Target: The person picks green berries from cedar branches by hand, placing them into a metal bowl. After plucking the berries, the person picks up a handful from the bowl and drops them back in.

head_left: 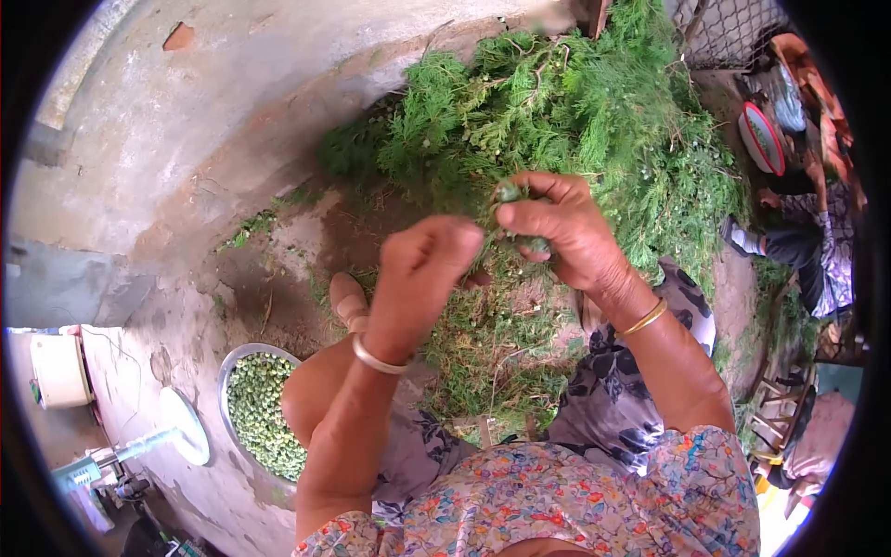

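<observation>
**Green clump held up in front of the branch pile**

A small green clump (509, 193) is held in the right hand (548, 223), on the person's side of the pile of feathery branches (603, 111). The thumb and fingers of that hand are clamped on it, and green shows both at the fingertips and lower down, beneath the thumb. The visible parts are set one above the other, slanting from the pile back toward the person; the hand covers too much to be sure of the long axis or of which end leads. The left hand (429, 249) is near the right one, on the same side of the pile, its fingers curled inward. It is blurred, so I cannot tell whether it grips anything or touches the clump.

Loose green sprigs (501, 371) litter the ground between the pile and the person. To the left of the pile and nearer the person, a metal basin (224, 395) holds many small green pieces (264, 408), close by the left knee. A pale wall (186, 130) rises left of the pile. To the right of the pile, another person (821, 241) sits near a red-rimmed bowl (774, 139).
</observation>
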A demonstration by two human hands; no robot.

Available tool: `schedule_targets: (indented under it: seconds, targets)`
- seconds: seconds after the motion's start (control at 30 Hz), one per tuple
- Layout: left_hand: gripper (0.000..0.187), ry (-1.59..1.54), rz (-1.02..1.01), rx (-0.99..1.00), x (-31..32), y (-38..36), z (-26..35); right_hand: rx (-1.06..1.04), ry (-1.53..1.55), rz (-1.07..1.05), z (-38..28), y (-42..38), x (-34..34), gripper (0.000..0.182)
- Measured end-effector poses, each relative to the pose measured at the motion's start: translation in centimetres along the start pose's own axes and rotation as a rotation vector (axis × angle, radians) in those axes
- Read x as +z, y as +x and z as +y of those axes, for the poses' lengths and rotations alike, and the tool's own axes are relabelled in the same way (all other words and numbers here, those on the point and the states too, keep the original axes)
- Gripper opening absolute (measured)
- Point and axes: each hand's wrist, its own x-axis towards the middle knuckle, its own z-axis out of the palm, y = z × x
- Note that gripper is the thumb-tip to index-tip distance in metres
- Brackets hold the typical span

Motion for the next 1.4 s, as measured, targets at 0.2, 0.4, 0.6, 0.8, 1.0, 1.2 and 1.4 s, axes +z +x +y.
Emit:
schedule_targets:
  seconds: [0.2, 0.4, 0.6, 0.8, 1.0, 1.2, 1.4]
  targets:
    - [0.016, 0.438, -0.133, 0.041, 1.1, 0.2, -2.3, -0.136, -0.156, 0.069, 1.8, 0.2, 0.5, 0.018]
    - [0.01, 0.995, -0.348, 0.653, 2.0, -1.9, -3.8, -0.018, -0.013, 0.255, 0.0, 0.6, 0.5, 0.013]
    - [0.037, 1.399, -0.038, 0.569, -1.2, -0.1, -2.4, -0.011, 0.103, 0.078, -1.1, 0.1, -0.2, 0.01]
    - [0.017, 0.163, 0.118, 0.122, 0.4, -0.6, 0.0, -0.01, -0.04, 0.022, -0.2, -0.3, 0.4, 0.012]
    - [0.017, 0.366, 0.116, 0.397, 1.7, 0.0, -1.2, 0.089, -0.109, -0.033, 0.7, -0.4, 0.6, 0.014]
    - [0.011, 0.188, 0.049, 0.092, 0.9, -0.1, -0.1, 0.142, -0.173, -0.028, 0.2, -0.6, 0.3, 0.018]
    - [0.012, -0.488, -0.065, -0.202, -0.7, 0.0, 0.1, 0.096, -0.19, -0.069, 0.2, -0.9, -0.1, 0.022]
